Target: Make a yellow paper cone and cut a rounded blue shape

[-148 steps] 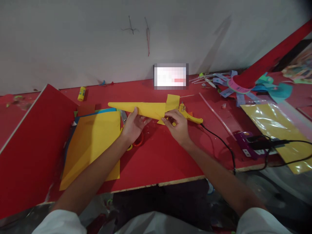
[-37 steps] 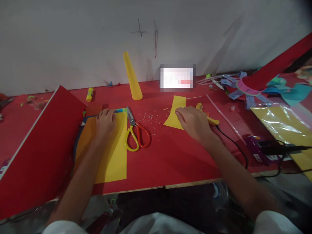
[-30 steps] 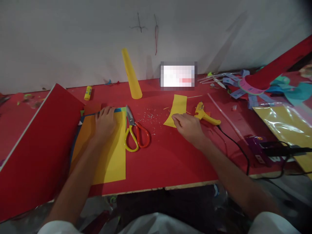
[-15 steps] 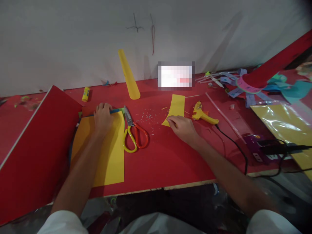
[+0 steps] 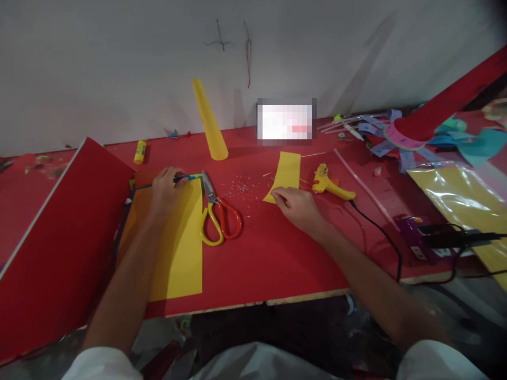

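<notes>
"Yellow paper cone (image 5: 212, 124) was sideways; now it stands by the grey wall (image 5: 119, 63)."

"What's held?"

"Left hand (image 5: 167, 186) bends over the flat yellow paper sheet (image 5: 182, 248), right hand (image 5: 299, 207) bends at the small yellow paper piece (image 5: 290, 168). Can't tell if either holds anything."

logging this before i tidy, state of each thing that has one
paper cone, rolled, standing wide end down
scissors, blades closed
hot glue gun, lying down, cord attached, power unclear
screen, lit
glue stick, cap unclear
paper stack, edges uneven
yellow paper piece, lying unrolled
</notes>
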A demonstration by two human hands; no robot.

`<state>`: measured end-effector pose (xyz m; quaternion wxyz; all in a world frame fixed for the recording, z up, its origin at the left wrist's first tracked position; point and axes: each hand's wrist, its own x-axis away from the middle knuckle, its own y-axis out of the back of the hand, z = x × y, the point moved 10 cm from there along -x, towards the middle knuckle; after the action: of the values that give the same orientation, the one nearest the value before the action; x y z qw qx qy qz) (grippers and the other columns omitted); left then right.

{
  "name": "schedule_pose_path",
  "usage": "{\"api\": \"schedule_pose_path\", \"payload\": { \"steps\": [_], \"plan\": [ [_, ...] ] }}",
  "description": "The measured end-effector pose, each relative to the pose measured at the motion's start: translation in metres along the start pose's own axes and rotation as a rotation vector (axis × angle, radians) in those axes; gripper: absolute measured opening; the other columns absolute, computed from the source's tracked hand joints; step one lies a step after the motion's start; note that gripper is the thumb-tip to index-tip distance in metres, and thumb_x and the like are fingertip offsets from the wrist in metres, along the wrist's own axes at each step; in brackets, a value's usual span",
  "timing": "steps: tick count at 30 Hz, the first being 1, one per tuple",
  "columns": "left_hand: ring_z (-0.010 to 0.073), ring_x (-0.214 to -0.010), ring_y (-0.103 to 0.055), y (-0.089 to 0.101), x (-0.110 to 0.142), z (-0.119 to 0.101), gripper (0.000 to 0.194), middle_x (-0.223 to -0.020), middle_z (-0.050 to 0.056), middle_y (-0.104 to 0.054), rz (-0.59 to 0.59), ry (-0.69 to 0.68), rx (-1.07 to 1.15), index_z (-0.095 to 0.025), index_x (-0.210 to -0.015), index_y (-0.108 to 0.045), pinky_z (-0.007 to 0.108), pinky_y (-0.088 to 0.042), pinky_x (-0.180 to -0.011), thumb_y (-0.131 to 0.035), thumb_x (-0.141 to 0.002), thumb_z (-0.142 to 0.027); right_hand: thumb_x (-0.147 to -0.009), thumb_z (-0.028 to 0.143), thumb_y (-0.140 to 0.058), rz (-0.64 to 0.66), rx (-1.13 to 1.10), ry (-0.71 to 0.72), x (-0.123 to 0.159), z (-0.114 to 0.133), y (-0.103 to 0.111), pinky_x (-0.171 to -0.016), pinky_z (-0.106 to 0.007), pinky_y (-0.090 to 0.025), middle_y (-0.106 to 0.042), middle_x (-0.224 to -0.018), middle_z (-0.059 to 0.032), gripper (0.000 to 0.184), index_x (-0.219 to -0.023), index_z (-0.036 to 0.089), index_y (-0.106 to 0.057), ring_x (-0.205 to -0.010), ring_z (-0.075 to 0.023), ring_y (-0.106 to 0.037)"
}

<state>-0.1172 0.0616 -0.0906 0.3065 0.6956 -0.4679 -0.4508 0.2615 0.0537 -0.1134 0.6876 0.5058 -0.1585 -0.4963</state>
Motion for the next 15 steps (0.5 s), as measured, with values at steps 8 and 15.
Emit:
{"api": "schedule_pose_path", "payload": {
  "steps": [8, 15],
  "plan": [
    [0.0271, -0.098, -0.071, 0.023, 0.002, -0.02, 0.017, -0.098, 0.011, -0.075, -0.047, -0.125, 0.0, -0.021, -0.091, -0.069, 0.04, -0.057, -0.093, -0.062, -0.095, -0.036, -0.111, 0.039, -0.04, 0.014, 0.009, -0.014, 0.0, -0.001, 0.001, -0.069, -0.032, -0.036, -0.074, -0.084, -0.0066, 0.039, -0.106, 0.022, -0.074, -0.075, -0.0208, -0.065],
    [0.0236, -0.092, -0.072, 0.032, 0.004, -0.016, 0.026, -0.093, 0.009, -0.077, -0.101, -0.188, 0.02, -0.017, -0.09, -0.073, 0.039, -0.056, -0.092, -0.063, -0.097, -0.039, -0.111, 0.04, -0.039, 0.019, 0.016, -0.008, 0.0, 0.0, -0.001, -0.068, -0.032, -0.034, -0.072, -0.081, -0.006, 0.04, -0.104, 0.023, -0.074, -0.074, -0.0205, -0.063]
  ]
}}
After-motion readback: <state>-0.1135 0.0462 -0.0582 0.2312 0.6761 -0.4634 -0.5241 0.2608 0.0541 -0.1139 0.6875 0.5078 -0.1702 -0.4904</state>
